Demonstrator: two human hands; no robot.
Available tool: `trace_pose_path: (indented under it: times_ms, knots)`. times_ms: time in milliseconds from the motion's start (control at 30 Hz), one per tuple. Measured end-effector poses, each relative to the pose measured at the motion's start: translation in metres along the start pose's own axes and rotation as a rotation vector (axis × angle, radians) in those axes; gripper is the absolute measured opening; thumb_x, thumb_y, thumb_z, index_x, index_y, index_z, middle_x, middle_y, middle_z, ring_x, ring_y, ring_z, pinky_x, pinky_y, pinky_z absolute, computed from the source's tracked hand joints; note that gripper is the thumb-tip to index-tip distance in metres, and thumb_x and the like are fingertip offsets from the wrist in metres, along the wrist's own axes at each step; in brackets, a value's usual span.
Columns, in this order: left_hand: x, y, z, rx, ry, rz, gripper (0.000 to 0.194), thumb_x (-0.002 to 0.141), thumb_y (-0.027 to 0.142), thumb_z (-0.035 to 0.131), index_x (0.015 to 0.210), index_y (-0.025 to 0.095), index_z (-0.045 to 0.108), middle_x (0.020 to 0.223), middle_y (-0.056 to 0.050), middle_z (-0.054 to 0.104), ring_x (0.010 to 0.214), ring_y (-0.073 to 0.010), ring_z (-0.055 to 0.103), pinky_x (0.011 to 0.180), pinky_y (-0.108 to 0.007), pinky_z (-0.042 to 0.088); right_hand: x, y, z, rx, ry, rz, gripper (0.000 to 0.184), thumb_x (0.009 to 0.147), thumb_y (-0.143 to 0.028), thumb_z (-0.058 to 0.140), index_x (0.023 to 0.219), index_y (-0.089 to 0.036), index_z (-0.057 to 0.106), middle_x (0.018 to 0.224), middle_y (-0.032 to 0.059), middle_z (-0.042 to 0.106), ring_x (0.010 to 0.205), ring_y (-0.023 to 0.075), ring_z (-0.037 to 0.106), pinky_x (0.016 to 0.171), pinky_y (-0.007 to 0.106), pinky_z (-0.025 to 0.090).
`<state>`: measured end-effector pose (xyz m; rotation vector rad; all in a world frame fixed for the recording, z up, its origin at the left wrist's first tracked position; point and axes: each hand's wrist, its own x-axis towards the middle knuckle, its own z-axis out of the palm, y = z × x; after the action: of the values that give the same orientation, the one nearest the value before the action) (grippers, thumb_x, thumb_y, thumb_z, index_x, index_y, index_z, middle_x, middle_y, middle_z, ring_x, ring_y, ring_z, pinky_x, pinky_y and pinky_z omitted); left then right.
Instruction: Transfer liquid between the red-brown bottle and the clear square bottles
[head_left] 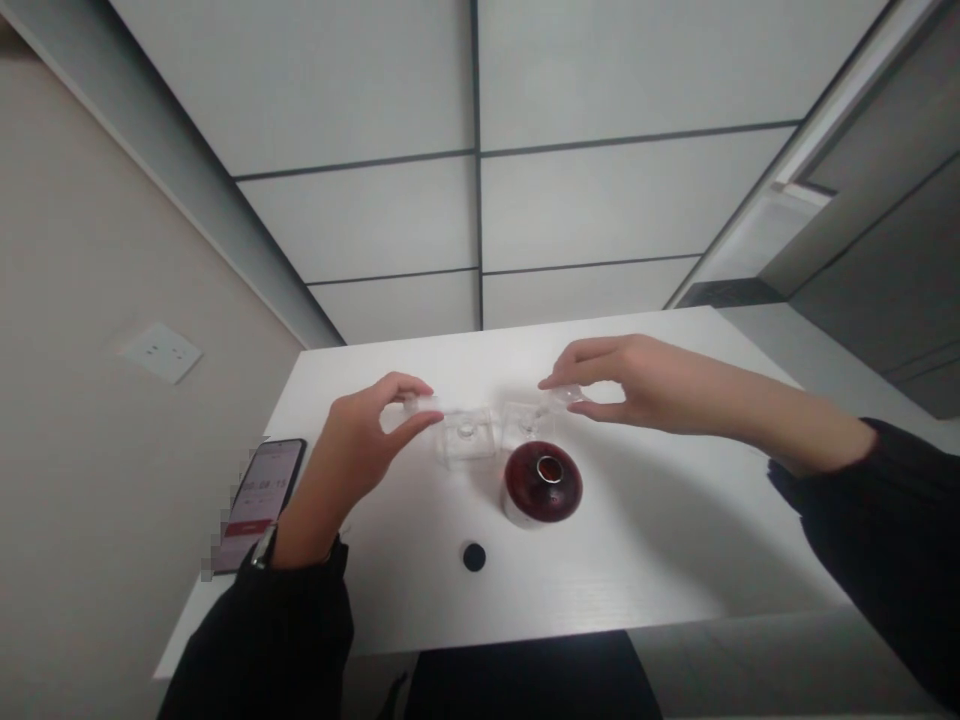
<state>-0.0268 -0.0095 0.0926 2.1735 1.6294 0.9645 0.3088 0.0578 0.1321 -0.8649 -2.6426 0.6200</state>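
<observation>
Nearest on the tabletop lies a small black disc [474,557], with a lit phone [259,500] off to the left beside the wrist. Just beyond the disc stands a pale container with a glossy dark red lid [559,500], and behind it sit two clear square blocks, a left one [469,437] and a right one [525,422]. The left hand [360,430] curls its thumb and fingers around a small clear piece [411,404]; the right hand [634,380] seems to pinch another clear piece [568,396], its outline blurred. Both grips are narrow, beside the blocks. The step looks like two-handed handling of these pieces, calling for light, steady fingertips. The white table [645,575] meets pale panels [360,90]; a socket [163,352] is on the left wall.
</observation>
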Motion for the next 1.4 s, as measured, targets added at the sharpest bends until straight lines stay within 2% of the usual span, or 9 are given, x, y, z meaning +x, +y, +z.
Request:
trace_pose_path:
  times_ms: [200, 400, 533, 633, 700, 800, 967, 1167, 1400]
  knots:
    - [0.01, 0.004, -0.008, 0.132, -0.143, 0.177, 0.044, 0.098, 0.066, 0.064, 0.104, 0.026, 0.08, 0.102, -0.003, 0.084, 0.093, -0.0255, 0.078, 0.087, -0.037, 0.059, 0.017, -0.004, 0.021, -0.136, -0.07, -0.031, 0.024, 0.094, -0.028, 0.067, 0.116, -0.027, 0.077, 0.109, 0.0044, 0.08, 0.092, 0.0234, 0.074, 0.082, 0.036, 0.054]
    - [0.021, 0.017, -0.009, 0.217, -0.266, 0.26, 0.042, 0.104, 0.058, 0.059, 0.11, 0.021, 0.079, 0.106, -0.006, 0.084, 0.097, -0.0248, 0.078, 0.088, -0.036, 0.057, 0.005, 0.006, 0.043, -0.066, -0.062, -0.067, 0.035, 0.098, -0.022, 0.063, 0.131, -0.026, 0.073, 0.131, 0.0068, 0.076, 0.116, 0.0247, 0.074, 0.099, 0.04, 0.059]
    - [0.025, 0.027, -0.016, 0.274, -0.248, 0.237, 0.04, 0.103, 0.057, 0.061, 0.111, 0.021, 0.078, 0.107, -0.005, 0.083, 0.095, -0.0237, 0.078, 0.084, -0.034, 0.055, -0.024, 0.0, 0.048, 0.058, 0.367, 0.011, 0.032, 0.101, -0.031, 0.064, 0.133, -0.027, 0.069, 0.133, 0.0068, 0.074, 0.123, 0.023, 0.071, 0.109, 0.043, 0.059]
    - [0.027, 0.03, -0.02, 0.312, -0.237, 0.196, 0.038, 0.103, 0.057, 0.062, 0.109, 0.023, 0.078, 0.105, -0.004, 0.084, 0.092, -0.0227, 0.078, 0.081, -0.033, 0.054, -0.051, -0.019, 0.065, 0.103, 0.724, 0.145, 0.023, 0.099, -0.022, 0.067, 0.121, -0.028, 0.072, 0.119, 0.0052, 0.074, 0.109, 0.0182, 0.071, 0.091, 0.034, 0.063]
    - [0.029, 0.032, -0.022, 0.32, -0.255, 0.201, 0.038, 0.104, 0.056, 0.061, 0.108, 0.023, 0.079, 0.103, -0.004, 0.084, 0.092, -0.0224, 0.078, 0.081, -0.032, 0.054, -0.067, -0.033, 0.083, 0.152, 0.867, 0.203, 0.021, 0.097, -0.015, 0.067, 0.114, -0.029, 0.071, 0.11, 0.0034, 0.072, 0.101, 0.0154, 0.07, 0.082, 0.029, 0.062]
    - [0.033, 0.035, -0.022, 0.321, -0.255, 0.231, 0.037, 0.103, 0.055, 0.062, 0.106, 0.023, 0.08, 0.104, -0.005, 0.084, 0.094, -0.0228, 0.078, 0.084, -0.032, 0.055, -0.083, -0.04, 0.11, 0.156, 0.929, 0.275, 0.021, 0.096, -0.014, 0.068, 0.11, -0.028, 0.071, 0.105, 0.0023, 0.071, 0.097, 0.0142, 0.069, 0.078, 0.027, 0.061]
    - [0.036, 0.037, -0.024, 0.341, -0.242, 0.196, 0.033, 0.102, 0.052, 0.065, 0.108, 0.023, 0.08, 0.102, -0.005, 0.084, 0.089, -0.0223, 0.078, 0.08, -0.032, 0.055, -0.088, -0.013, 0.123, 0.241, 0.881, 0.399, 0.009, 0.1, -0.024, 0.066, 0.106, -0.028, 0.072, 0.107, 0.0022, 0.07, 0.09, 0.012, 0.07, 0.073, 0.024, 0.063]
    - [0.033, 0.039, -0.025, 0.319, -0.174, 0.277, 0.045, 0.103, 0.063, 0.057, 0.104, 0.024, 0.08, 0.094, -0.003, 0.083, 0.079, -0.02, 0.077, 0.075, -0.03, 0.056, -0.05, 0.031, 0.091, 0.306, 0.747, 0.323, 0.013, 0.098, -0.034, 0.068, 0.107, -0.026, 0.073, 0.11, 0.0041, 0.071, 0.082, 0.0114, 0.067, 0.069, 0.026, 0.06]
    - [0.03, 0.031, -0.019, 0.33, -0.177, 0.363, 0.048, 0.105, 0.064, 0.052, 0.103, 0.023, 0.077, 0.094, -0.003, 0.083, 0.077, -0.0202, 0.078, 0.067, -0.03, 0.055, 0.045, 0.071, 0.05, 0.315, 0.226, 0.08, 0.019, 0.096, -0.027, 0.066, 0.11, -0.022, 0.077, 0.11, 0.0056, 0.076, 0.089, 0.0141, 0.067, 0.08, 0.029, 0.056]
